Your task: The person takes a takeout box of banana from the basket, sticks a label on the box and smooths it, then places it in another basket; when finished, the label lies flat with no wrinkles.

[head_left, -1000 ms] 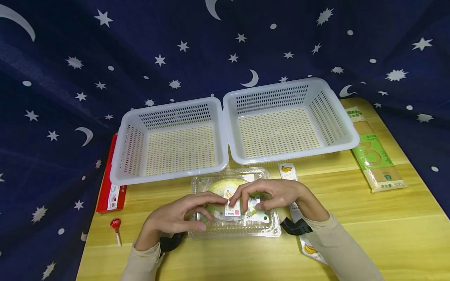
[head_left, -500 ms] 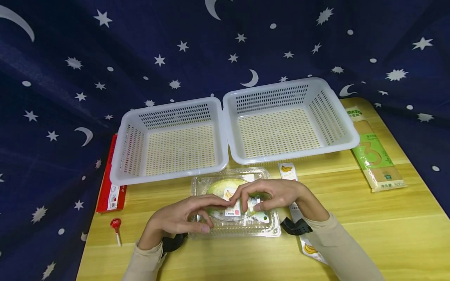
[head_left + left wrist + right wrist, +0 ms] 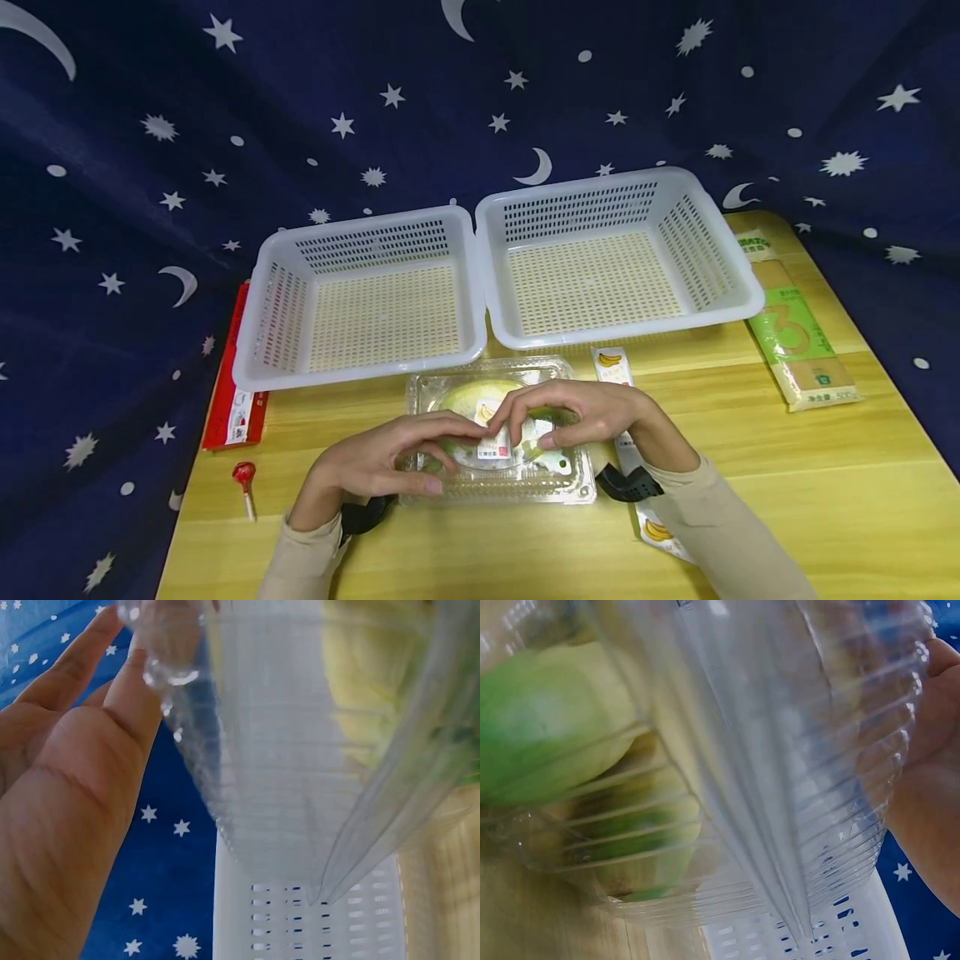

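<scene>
A clear plastic clamshell box (image 3: 495, 492) lies on the table before me. Through its ribbed wall, yellow-green fruit (image 3: 547, 720) shows in the right wrist view; its kind is unclear. On the lid sits a white label (image 3: 492, 451) with a banana picture. My left hand (image 3: 375, 460) reaches in from the left, its forefinger touching the label and its thumb apart from the other fingers. From the right, my right hand (image 3: 588, 410) rests its bent fingertips on the label and lid. A strip of banana labels (image 3: 613, 368) runs partly beneath my right wrist.
Two white perforated baskets (image 3: 360, 375) (image 3: 630, 333) stand side by side behind the box. A red packet (image 3: 243, 408) and a red lollipop (image 3: 243, 473) lie at left. The green-and-tan noodle-like packet (image 3: 802, 342) lies at right. A starry dark-blue cloth (image 3: 420, 75) hangs behind.
My left forefinger slid slightly right across the label, then back left a little. The right hand stays almost still, and the box has not visibly moved.
</scene>
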Action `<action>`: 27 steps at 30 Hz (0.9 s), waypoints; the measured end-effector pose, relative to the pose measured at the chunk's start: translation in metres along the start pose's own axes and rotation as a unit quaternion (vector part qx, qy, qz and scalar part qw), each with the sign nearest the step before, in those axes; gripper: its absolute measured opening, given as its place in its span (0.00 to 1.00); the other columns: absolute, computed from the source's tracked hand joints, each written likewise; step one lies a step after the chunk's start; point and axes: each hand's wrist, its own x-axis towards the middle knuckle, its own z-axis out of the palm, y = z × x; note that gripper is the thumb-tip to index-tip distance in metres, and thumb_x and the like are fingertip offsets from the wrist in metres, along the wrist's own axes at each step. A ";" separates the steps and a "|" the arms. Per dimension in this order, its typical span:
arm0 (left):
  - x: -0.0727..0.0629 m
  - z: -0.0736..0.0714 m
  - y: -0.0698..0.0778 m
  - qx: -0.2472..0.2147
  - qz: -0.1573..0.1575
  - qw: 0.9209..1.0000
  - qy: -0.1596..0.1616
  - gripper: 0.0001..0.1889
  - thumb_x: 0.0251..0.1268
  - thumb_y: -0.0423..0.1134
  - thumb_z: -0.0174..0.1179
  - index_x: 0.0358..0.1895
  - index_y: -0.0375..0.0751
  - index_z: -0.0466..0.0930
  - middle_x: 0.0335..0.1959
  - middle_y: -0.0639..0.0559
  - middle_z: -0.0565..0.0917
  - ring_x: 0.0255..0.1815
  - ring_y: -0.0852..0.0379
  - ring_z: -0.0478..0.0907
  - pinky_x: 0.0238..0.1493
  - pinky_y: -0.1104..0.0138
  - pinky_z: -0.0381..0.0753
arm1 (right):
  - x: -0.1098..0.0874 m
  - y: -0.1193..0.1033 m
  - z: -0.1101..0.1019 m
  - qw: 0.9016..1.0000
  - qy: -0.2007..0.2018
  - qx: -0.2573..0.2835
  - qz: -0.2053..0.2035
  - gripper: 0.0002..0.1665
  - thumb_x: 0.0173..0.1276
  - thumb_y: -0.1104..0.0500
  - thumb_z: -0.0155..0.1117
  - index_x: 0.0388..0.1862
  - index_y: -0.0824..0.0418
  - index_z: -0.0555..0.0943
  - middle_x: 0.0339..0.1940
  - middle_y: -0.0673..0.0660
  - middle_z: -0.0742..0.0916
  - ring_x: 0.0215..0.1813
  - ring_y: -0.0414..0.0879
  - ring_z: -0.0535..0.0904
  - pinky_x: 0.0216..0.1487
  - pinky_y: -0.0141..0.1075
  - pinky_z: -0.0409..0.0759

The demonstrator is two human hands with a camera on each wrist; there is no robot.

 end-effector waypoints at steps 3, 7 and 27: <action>-0.002 -0.002 0.003 0.031 -0.001 0.999 0.007 0.32 0.66 0.22 0.54 0.73 0.31 0.57 0.69 0.31 0.65 0.66 0.40 0.69 0.60 0.54 0.79 | 0.000 -0.003 0.000 1.000 0.014 -0.010 -0.017 0.14 0.69 0.66 0.50 0.52 0.68 0.73 0.62 0.71 0.77 0.67 0.59 0.73 0.69 0.53 0.70; -0.010 -0.006 0.009 0.098 -0.005 0.995 0.035 0.32 0.64 0.23 0.57 0.72 0.33 0.60 0.69 0.34 0.67 0.64 0.45 0.72 0.60 0.57 0.79 | -0.001 -0.010 0.000 0.998 0.040 -0.027 -0.041 0.17 0.68 0.68 0.49 0.55 0.68 0.73 0.60 0.70 0.78 0.66 0.57 0.74 0.69 0.50 0.71; -0.085 -0.011 -0.006 0.187 -0.058 0.948 0.251 0.27 0.64 0.19 0.55 0.66 0.33 0.70 0.62 0.47 0.75 0.59 0.59 0.77 0.56 0.65 0.81 | -0.096 -0.058 -0.036 0.947 0.284 -0.074 -0.133 0.19 0.64 0.81 0.41 0.53 0.83 0.70 0.59 0.70 0.78 0.64 0.57 0.73 0.67 0.40 0.73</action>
